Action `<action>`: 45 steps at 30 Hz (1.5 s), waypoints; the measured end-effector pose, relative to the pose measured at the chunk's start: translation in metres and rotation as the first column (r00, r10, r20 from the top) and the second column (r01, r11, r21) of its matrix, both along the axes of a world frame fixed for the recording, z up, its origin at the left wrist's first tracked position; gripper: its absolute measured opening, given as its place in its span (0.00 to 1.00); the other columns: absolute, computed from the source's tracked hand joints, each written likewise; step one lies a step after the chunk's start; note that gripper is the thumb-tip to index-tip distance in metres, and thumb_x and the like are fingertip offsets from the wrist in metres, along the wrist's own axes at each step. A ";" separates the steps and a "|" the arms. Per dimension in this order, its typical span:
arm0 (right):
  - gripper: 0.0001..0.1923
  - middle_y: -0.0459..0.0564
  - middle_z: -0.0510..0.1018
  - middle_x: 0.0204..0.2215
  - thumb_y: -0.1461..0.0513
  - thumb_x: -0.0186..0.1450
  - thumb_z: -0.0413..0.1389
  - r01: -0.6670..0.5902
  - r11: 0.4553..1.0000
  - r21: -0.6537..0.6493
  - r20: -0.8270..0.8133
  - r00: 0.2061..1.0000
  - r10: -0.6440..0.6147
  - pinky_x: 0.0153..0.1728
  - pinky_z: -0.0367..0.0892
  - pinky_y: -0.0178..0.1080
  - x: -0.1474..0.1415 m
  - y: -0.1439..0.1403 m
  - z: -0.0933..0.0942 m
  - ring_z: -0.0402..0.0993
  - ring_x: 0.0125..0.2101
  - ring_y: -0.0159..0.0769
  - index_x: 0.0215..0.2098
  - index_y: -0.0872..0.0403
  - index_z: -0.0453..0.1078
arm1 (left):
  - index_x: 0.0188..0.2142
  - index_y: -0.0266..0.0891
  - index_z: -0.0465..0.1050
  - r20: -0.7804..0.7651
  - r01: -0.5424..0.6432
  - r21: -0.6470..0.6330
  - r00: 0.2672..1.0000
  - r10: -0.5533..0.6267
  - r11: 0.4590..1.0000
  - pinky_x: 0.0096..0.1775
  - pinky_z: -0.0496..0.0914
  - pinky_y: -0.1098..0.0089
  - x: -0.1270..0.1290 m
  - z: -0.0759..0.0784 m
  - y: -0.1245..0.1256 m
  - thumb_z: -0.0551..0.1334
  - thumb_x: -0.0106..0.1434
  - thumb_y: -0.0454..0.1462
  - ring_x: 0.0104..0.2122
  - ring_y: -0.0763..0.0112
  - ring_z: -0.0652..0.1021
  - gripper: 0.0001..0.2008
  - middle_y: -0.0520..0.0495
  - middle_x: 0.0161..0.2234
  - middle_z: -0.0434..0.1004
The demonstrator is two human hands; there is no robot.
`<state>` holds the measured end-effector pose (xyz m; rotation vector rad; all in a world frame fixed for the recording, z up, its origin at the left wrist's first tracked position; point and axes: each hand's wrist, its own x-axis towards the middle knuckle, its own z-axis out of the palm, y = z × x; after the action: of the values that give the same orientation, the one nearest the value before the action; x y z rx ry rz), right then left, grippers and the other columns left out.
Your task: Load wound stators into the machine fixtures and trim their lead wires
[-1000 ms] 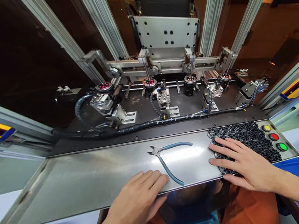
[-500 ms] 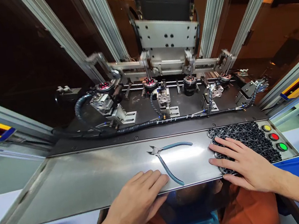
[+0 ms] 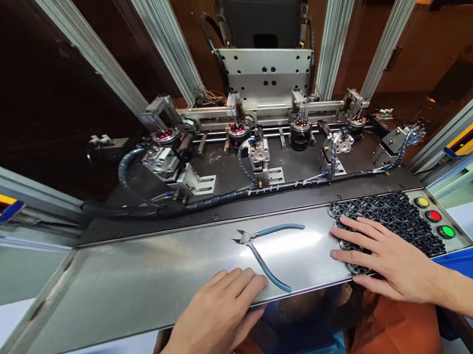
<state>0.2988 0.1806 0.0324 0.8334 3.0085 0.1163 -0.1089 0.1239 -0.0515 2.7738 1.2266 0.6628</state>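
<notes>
My right hand [image 3: 387, 264] lies flat, fingers spread, grip open, on the black ring parts [image 3: 387, 219] heaped beneath and beyond it. My left hand [image 3: 216, 318] rests open at the desk [image 3: 145, 281] edge; blue-handled cutters [image 3: 264, 250] lie just right of its fingertips.

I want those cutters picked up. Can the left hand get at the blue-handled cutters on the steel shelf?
Probably yes. The left hand rests flat on the steel shelf, fingertips just beside the blue-handled cutters, with nothing between them.
</notes>
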 end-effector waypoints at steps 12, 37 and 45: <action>0.27 0.49 0.62 0.84 0.54 0.82 0.58 0.010 1.000 -0.021 -0.015 1.000 -0.010 0.77 0.68 0.66 0.000 0.000 0.001 0.52 0.84 0.57 0.77 0.42 0.72 | 0.48 0.46 0.66 0.009 0.003 -0.010 1.000 -0.003 1.000 0.39 0.67 0.59 -0.001 0.001 0.000 0.71 0.67 0.30 0.35 0.59 0.80 0.18 0.55 0.38 0.80; 0.28 0.48 0.61 0.84 0.55 0.81 0.59 0.017 0.999 -0.030 -0.006 1.000 -0.017 0.78 0.66 0.65 0.001 0.000 0.000 0.52 0.84 0.56 0.77 0.41 0.72 | 0.48 0.46 0.66 -0.007 0.010 -0.034 1.000 -0.010 0.999 0.39 0.68 0.58 -0.002 -0.002 -0.001 0.72 0.67 0.30 0.35 0.58 0.79 0.19 0.55 0.38 0.79; 0.28 0.48 0.62 0.84 0.55 0.81 0.60 0.024 0.999 -0.042 -0.020 0.999 -0.025 0.80 0.63 0.64 0.000 0.000 0.001 0.52 0.85 0.55 0.77 0.40 0.72 | 0.48 0.46 0.65 -0.006 0.012 -0.028 1.000 -0.012 1.000 0.39 0.68 0.59 -0.002 -0.004 0.000 0.69 0.69 0.30 0.35 0.59 0.80 0.16 0.54 0.38 0.79</action>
<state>0.2989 0.1801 0.0334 0.8724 3.0072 0.0442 -0.1113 0.1235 -0.0551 2.7599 1.2099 0.6320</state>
